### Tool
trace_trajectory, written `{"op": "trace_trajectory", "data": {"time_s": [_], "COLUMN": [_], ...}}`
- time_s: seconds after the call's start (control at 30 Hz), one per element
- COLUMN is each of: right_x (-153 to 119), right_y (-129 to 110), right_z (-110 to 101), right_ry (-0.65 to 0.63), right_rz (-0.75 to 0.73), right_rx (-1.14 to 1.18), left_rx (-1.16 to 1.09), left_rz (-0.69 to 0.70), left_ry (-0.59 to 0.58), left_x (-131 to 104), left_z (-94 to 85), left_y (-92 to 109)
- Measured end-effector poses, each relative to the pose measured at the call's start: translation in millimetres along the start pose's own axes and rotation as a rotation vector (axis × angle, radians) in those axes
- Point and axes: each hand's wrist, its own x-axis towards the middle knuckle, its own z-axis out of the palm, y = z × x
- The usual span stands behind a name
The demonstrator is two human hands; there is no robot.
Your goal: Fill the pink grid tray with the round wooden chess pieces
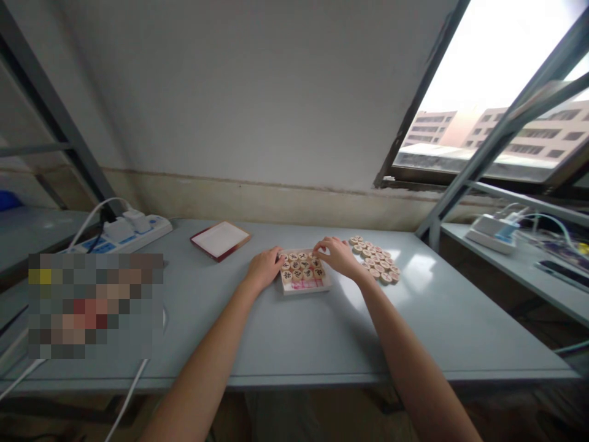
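Observation:
A shallow white box (306, 291) stands in the middle of the table, with rows of round wooden Chinese chess pieces (297, 266) in it, dark characters facing up. Along its near side, a bare strip of the box floor shows red markings. My left hand (264, 269) grips the box's left side, fingertips at the rim. Over the far right corner is my right hand (338, 255), its fingers bent together above the pieces; what lies between the fingertips is hidden. Just right of that hand, a loose group of pieces with reddish characters (378, 263) lies flat on the table.
A box lid (221, 239) with a dark red edge lies inside-up at the back left. Farther left are a power strip (151, 230) with plugs, white cables (133, 383) and a blurred-out patch. Metal frame posts (435, 227) rise at both sides; the wall closes the back.

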Motion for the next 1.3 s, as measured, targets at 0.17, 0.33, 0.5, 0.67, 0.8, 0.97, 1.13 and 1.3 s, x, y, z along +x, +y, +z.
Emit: {"op": "trace_trajectory", "data": {"time_s": [0.17,0.33,0.5,0.67,0.8,0.97,1.13,1.3], "right_x": [-12,-49,-66,-53,-32,-5,2,-6], "right_y": [30,72,97,92,55,-28,-65,-48], "right_z": [-26,-32,-33,-31,-24,-4,18,24], "right_ry": [0.036,-0.066,-0.172,-0.157,-0.115,-0.175,-0.128,-0.027], "right_rz": [0.152,0.227,0.173,0.138,0.017,-0.305,-0.374,-0.275], "right_rx": [-0.042,-0.212,-0.142,-0.093,0.046,0.231,0.266,0.28], "left_rx": [-0.003,-0.048,-0.158,-0.266,-0.311,-0.32,-0.266,-0.171], "left_rz": [0.015,-0.002,-0.04,-0.086,-0.071,-0.069,-0.07,-0.072], "left_ry": [0.017,0.025,0.099,0.196,0.219,0.223,0.22,0.192], "left_x": [-1,1,9,13,15,17,15,14], "left_z": [-0.2,0.8,4.9,6.8,8.5,11.3,12.0,10.6], "left_y": [0,-3,-11,-18,-21,-22,-20,-17]}}
